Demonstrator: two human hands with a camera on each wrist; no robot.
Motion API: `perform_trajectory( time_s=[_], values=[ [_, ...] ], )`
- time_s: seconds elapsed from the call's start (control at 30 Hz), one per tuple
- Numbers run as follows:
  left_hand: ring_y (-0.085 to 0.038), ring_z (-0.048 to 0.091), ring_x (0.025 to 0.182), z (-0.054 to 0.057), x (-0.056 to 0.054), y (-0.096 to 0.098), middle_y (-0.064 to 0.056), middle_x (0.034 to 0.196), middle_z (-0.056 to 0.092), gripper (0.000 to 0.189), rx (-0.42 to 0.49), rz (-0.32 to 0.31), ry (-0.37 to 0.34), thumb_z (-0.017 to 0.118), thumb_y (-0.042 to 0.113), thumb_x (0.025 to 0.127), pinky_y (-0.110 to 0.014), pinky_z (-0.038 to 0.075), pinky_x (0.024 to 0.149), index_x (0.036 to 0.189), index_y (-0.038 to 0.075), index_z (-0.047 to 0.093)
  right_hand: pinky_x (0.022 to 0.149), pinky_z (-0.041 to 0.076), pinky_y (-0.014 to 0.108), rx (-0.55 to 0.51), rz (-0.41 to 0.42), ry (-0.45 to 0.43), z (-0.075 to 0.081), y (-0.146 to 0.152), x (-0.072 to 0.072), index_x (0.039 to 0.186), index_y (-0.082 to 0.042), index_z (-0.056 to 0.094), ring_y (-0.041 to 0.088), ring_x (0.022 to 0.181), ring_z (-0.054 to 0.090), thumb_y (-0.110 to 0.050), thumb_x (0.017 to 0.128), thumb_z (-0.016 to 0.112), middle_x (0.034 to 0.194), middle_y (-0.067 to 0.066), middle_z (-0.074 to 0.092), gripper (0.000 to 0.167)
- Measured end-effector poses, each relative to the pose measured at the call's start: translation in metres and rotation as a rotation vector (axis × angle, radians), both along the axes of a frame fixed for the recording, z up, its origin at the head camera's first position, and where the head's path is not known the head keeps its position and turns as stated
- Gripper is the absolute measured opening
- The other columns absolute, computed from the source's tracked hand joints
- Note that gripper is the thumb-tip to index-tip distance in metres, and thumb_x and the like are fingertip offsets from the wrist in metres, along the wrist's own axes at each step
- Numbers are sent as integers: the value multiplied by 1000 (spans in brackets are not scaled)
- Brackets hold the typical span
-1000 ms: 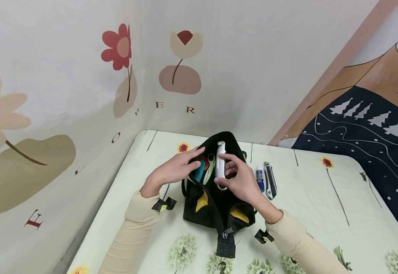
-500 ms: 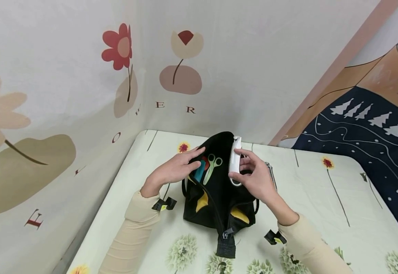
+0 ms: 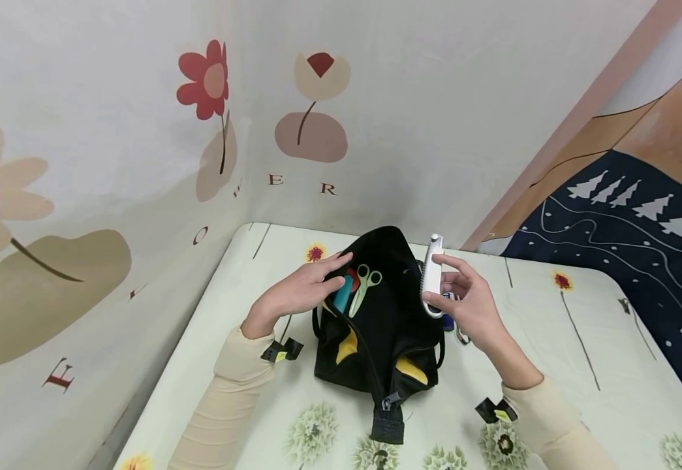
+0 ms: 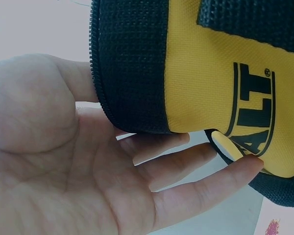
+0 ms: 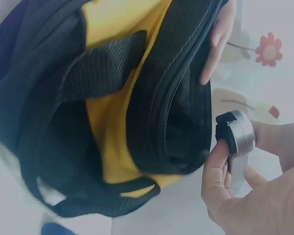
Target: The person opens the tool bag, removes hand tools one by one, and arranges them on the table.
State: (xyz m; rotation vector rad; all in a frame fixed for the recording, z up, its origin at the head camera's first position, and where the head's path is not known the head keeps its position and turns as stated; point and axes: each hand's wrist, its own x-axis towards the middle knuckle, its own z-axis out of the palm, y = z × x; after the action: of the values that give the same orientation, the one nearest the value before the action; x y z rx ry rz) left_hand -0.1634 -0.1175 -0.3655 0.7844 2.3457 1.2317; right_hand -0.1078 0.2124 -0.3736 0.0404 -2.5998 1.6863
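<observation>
Tool bag, head view: the black-and-yellow bag [image 3: 335, 372] stands on the desk [image 3: 528, 320] with its mouth unzipped.
Bag contents: green scissors [image 3: 367, 286], a teal item [image 3: 343, 295] and a red item [image 3: 353, 279] lie inside, at the left.
Silver tool: this hand tool [image 3: 433, 273], of unclear exact kind, is held raised, just to the right of the bag's mouth.
Right hand: this hand [image 3: 474, 300] pinches the silver tool between thumb and fingers, right of the bag.
Left hand: this hand [image 3: 298, 290] lies at the bag's left rim, fingers fairly straight and apart from the thumb.
Blue item: a small blue thing [image 3: 448, 322] sits right of the bag, partly hidden by the right hand.
Bag side, left wrist view: yellow fabric carries "ALT" lettering [image 4: 257, 107]; the left hand's fingers extend along the bag, partly behind it.
Silver tool, right wrist view: its rounded metal end shows in the right hand's pinch, beside the bag's opening.
Step in hand: judged from this, handling the silver tool outside the bag while the left hand attends its rim.
Next move: it seems to call for a steady pinch, clear of the bag's rim and the blue item.
</observation>
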Motion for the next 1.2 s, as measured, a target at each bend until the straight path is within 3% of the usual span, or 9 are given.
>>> perform_trajectory(
  time_s=[0.7, 1.2],
  values=[
    [-36, 14, 170, -1, -1, 1, -16, 184, 15, 62, 6, 2, -2, 46, 19, 118, -56, 19, 135, 176, 5, 28, 82, 54, 16, 72, -50, 9, -23, 58, 8, 165, -7, 49, 2, 103, 62, 1, 99, 80, 129, 23, 61, 73],
    [-37, 13, 170, -1, 0, 1, -16, 184, 15, 62, 5, -2, -8, 46, 20, 118, -57, 19, 135, 176, 5, 27, 79, 55, 18, 133, -62, -59, -53, 97, 10, 165, -5, 49, 6, 102, 61, 1, 98, 82, 134, 24, 60, 74]
  ],
)
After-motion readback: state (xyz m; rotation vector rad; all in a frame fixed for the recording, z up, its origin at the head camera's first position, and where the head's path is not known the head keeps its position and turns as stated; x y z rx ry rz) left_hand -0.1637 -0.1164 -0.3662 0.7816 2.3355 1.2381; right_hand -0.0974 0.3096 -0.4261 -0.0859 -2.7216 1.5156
